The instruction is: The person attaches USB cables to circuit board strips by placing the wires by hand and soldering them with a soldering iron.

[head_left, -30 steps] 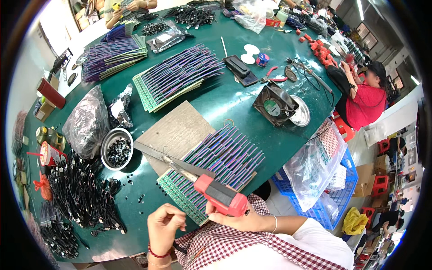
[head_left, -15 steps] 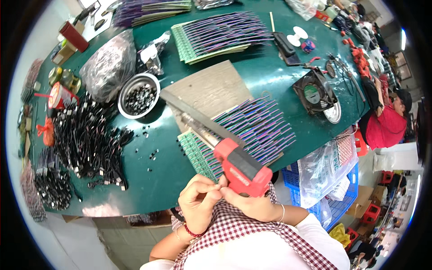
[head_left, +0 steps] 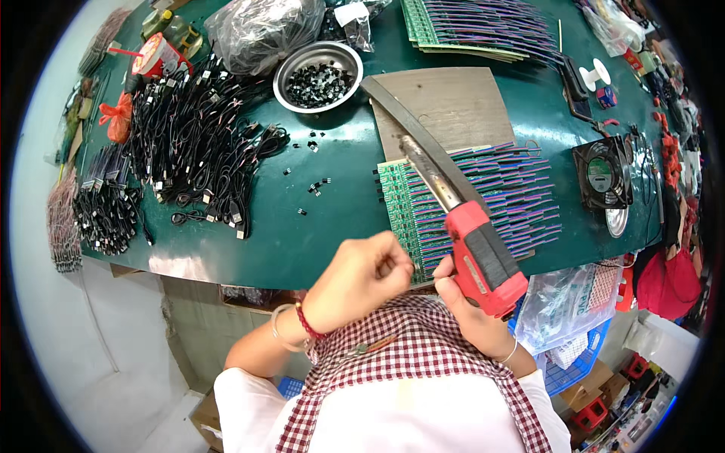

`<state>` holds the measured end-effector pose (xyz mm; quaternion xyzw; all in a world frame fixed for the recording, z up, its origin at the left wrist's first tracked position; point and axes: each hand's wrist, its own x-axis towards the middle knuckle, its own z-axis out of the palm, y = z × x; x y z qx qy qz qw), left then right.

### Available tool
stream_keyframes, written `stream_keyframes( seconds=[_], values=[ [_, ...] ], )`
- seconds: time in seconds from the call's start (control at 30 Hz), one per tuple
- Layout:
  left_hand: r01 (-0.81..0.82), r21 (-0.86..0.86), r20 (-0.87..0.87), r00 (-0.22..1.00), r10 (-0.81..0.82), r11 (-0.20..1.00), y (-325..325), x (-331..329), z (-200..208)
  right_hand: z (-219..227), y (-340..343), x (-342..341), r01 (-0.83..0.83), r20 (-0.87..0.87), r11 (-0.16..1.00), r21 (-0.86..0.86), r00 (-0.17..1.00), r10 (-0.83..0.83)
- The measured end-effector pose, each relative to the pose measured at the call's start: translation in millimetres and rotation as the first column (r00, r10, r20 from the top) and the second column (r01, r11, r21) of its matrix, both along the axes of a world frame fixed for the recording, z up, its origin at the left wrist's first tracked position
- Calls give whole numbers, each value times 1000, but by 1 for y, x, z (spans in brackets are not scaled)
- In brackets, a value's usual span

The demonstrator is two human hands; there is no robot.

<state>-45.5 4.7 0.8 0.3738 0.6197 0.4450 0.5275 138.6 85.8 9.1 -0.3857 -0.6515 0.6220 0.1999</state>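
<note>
My left hand (head_left: 359,275) is curled closed above the front edge of the table, beside the circuit boards; anything in its fingers is hidden. To its right is my right hand (head_left: 479,321), with thumb and forefinger close together in a pinch. A red and black heat gun (head_left: 483,260) with a metal barrel covers part of it, and I cannot make out what the fingers hold. Beside the barrel runs a flat metal bar (head_left: 423,136). Behind the heat gun lie green circuit boards (head_left: 400,208) with purple and blue wires. A small wired piece (head_left: 370,347) lies on my checked apron.
A steel bowl (head_left: 285,90) holds small black parts; several more are scattered nearby. Bundles of black cables (head_left: 200,151) lie at left. Behind the boards is a brown board (head_left: 445,98). A square fan (head_left: 602,174) stands at right, above a blue crate (head_left: 581,366).
My hands, close together before, are now apart, the left one further left. The whole view has shifted. The small wired piece now shows on my apron.
</note>
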Motion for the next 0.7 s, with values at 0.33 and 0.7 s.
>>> stream_keyframes(
  seconds=[0.33,0.7],
  values=[
    [44,-217,223,975,6,975,33,-59,-46,-15,2,64,-10,-30,995,-101,1000,7],
    [109,-261,256,966,-40,959,40,-64,-47,-35,-4,73,-25,116,999,36,993,21]
  ],
)
